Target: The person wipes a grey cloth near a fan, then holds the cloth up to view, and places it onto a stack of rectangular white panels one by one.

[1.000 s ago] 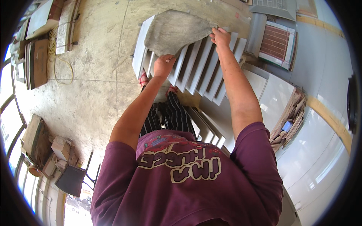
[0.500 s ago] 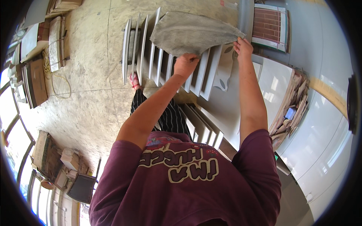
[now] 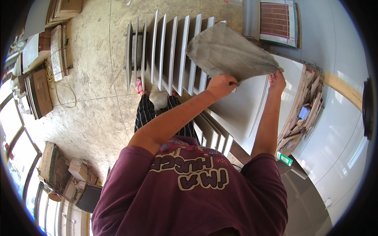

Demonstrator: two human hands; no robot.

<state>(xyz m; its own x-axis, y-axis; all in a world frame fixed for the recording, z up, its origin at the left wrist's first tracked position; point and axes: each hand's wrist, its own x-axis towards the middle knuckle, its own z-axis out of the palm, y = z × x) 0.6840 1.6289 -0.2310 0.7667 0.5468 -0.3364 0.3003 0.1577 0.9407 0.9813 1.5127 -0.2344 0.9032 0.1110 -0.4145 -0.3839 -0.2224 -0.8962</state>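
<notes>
A grey, worn cloth (image 3: pixel 232 51) is spread in the air between my hands, its far part billowing away from me. My left hand (image 3: pixel 223 85) pinches its near edge, with the fingers closed. At the cloth's right corner, my right hand (image 3: pixel 277 81) grips the edge between closed fingers. Beneath and to the left of the cloth stands a row of upright tile panels (image 3: pixel 172 55) with pale edges, set apart like slats in a rack. The cloth hides the far right ends of several panels.
Stacked cartons (image 3: pixel 38 92) and a yellow hose (image 3: pixel 65 103) lie on the floor at left. More upright panels (image 3: pixel 214 135) stand near my legs. On the right are a brick-patterned panel (image 3: pixel 277 20), a pile of broken scraps (image 3: pixel 301 106) and large glossy slabs (image 3: pixel 334 157).
Both hands have moved right and nearer to me, carrying the cloth along. More panels now show where it hung before.
</notes>
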